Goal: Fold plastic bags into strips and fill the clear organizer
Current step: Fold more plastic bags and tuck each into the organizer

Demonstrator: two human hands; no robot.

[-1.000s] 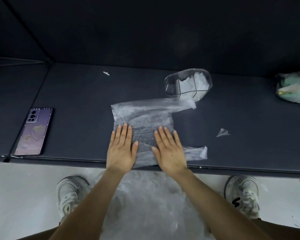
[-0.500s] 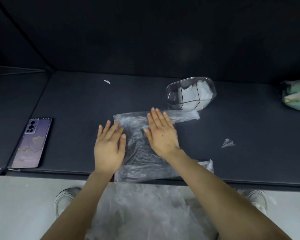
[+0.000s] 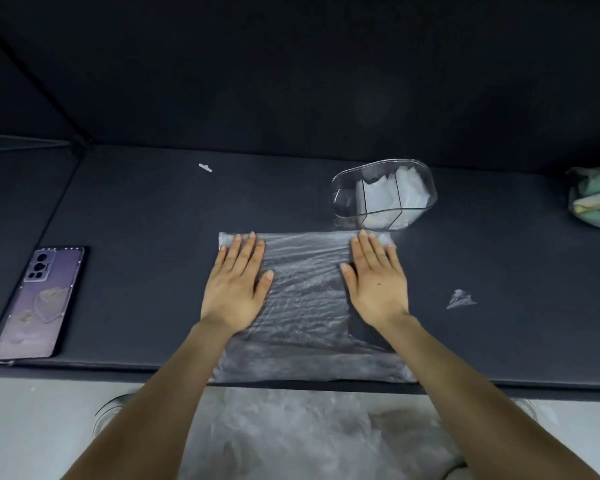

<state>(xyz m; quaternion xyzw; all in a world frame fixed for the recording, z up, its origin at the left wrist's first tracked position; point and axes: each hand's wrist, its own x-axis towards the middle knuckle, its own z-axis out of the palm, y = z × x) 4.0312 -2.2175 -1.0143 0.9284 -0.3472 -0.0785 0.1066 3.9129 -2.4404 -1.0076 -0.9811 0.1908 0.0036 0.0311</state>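
Plastic bag (image 3: 305, 292) is lying spread flat on the dark bench (image 3: 136, 209). Its near edge is reaching the bench's front lip and its far edge is ending just in front of the clear organizer (image 3: 383, 194); I cannot tell whether the two are touching. Both hands are pressing down on the film with fingers straight, gripping nothing. The left hand (image 3: 234, 289) is lying on the bag's left side and the right hand (image 3: 378, 282) on its right, with crinkled film showing between them.

By my reading, the smoothing step is under way, flattening the sheet ahead of a first fold. The next move is probably calling for one hand pinning the film while the other is lifting an edge and bringing it across, as film this thin is likely to slip and trap air.

White folded bags (image 3: 409, 188) are sitting in the organizer's middle and right compartments, and the leftmost is looking empty. More loose bags (image 3: 309, 434) are lying heaped below the bench edge.
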